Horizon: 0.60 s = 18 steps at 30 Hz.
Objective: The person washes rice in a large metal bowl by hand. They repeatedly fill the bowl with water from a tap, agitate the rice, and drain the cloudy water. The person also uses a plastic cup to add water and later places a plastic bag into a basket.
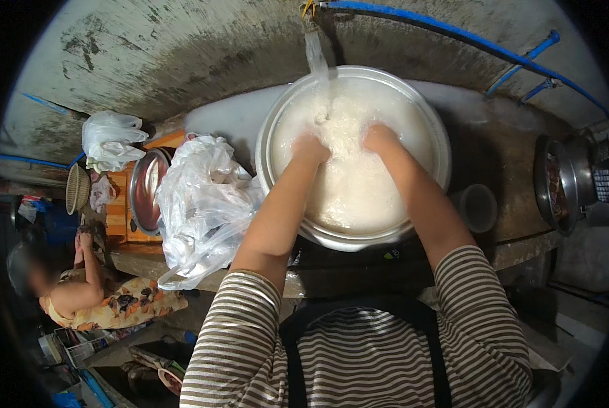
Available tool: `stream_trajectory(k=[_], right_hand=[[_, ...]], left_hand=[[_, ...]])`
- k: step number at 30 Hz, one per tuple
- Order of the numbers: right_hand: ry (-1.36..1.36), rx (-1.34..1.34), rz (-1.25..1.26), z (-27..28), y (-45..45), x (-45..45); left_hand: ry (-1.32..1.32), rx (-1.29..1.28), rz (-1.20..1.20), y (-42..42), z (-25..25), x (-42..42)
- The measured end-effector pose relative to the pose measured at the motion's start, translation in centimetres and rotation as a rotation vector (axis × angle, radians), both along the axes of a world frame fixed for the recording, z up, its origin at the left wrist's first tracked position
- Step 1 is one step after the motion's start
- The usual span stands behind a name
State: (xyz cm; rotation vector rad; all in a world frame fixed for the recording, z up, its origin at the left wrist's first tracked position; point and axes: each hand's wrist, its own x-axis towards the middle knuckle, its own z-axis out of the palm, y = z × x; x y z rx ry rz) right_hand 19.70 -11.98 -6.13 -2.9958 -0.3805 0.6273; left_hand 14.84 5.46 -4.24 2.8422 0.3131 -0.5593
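A large round metal pot (354,240) stands before me, filled with cloudy white water (355,199). Pale grains that look like rice show beneath the surface. Both of my hands are sunk in it: my left hand (309,147) left of the middle, my right hand (380,135) right of it. The milky liquid hides my fingers, so what they hold cannot be seen. From a tap (308,15) at the wall, a stream of water (315,53) falls into the pot's far side, churning the surface between my hands.
Crumpled clear plastic bags (205,204) lie left of the pot. Beyond them, a metal basin (149,191) holds a fish in reddish liquid; a person (80,290) is nearby. A translucent plastic tub (478,208) and a metal bowl (554,186) stand right. Blue pipe (437,23) runs along the wall.
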Motion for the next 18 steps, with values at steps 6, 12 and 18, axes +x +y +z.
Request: stream_trajectory(k=[6, 12, 18], right_hand=[[0.01, 0.134, -0.021, 0.0, -0.6, 1.2], [0.516, 0.884, -0.595, -0.3, -2.0, 0.7], [0.648, 1.155, -0.661, 3.3, 0.1, -2.8]], left_hand=[[0.169, -0.078, -0.044, 2.7, -1.6, 3.2], [0.22, -0.69, 0.294, 3.6, -0.5, 2.0], [0.295, -1.273, 0.439, 3.5, 0.8, -0.1]])
